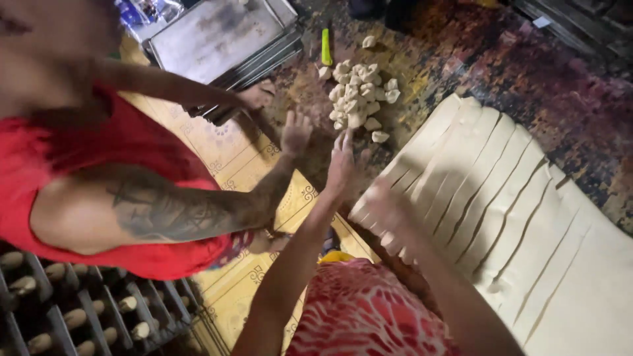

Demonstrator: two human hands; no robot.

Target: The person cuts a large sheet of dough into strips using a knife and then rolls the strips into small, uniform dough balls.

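My left hand (343, 163) reaches forward with its fingers stretched out and nothing in it, just short of a pile of small cut dough pieces (356, 99) on the dark worktop (527, 72). My right hand (386, 206) is blurred and lies at the near end of a large pale dough sheet cut into long strips (514, 217); its grip is unclear. A co-worker in a red top stands at the left. Their tattooed arm (184, 211) reaches in, and its hand (297, 132) is spread open beside my left hand.
The co-worker's other hand (256, 97) rests by stacked metal trays (224, 36) at the top left. A green-handled tool (326, 47) lies behind the dough pile. A rack holding several dough rolls (79, 310) is at the bottom left, over yellow patterned floor tiles (231, 158).
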